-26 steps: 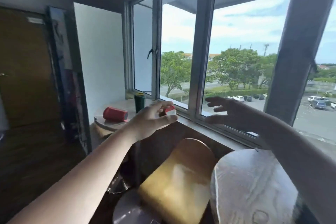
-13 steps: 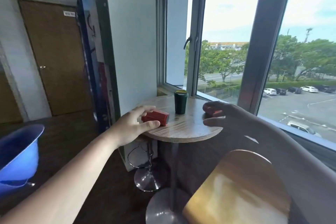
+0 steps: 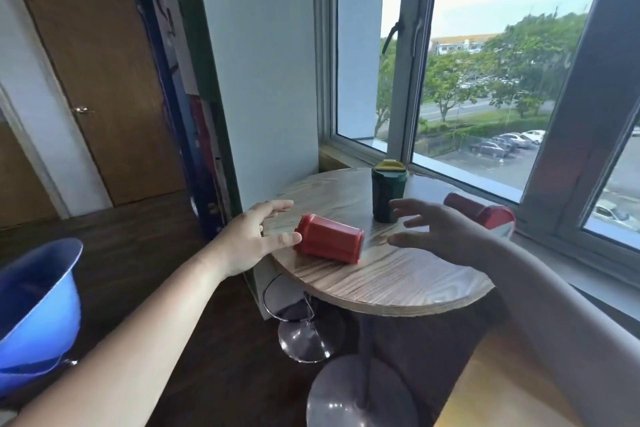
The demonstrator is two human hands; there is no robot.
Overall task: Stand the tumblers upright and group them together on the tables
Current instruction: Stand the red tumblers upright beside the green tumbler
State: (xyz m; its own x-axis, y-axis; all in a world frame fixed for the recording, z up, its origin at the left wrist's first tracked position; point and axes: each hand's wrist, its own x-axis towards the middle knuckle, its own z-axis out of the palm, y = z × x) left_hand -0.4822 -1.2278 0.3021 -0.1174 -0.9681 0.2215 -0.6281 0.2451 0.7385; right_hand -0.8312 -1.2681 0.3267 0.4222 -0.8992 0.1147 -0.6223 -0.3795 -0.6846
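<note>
Tumblers first: one red plastic tumbler (image 3: 328, 243) lies sideways near the round wooden table's (image 3: 398, 281) left edge. My left hand (image 3: 251, 241) touches its end with spread fingers, gripping nothing, so I can tip it up. My right hand (image 3: 440, 230) hangs open and empty beside the standing dark green tumbler (image 3: 388, 194).

A round wood-grain table (image 3: 388, 281) stands by the window. On it, a red tumbler (image 3: 329, 243) lies on its side between the two open hands, its end at the left hand's thumb. A dark green tumbler (image 3: 388, 196) stands upright just beyond the right hand's fingertips, while a second red tumbler (image 3: 483, 213) lies tipped behind that hand
</note>
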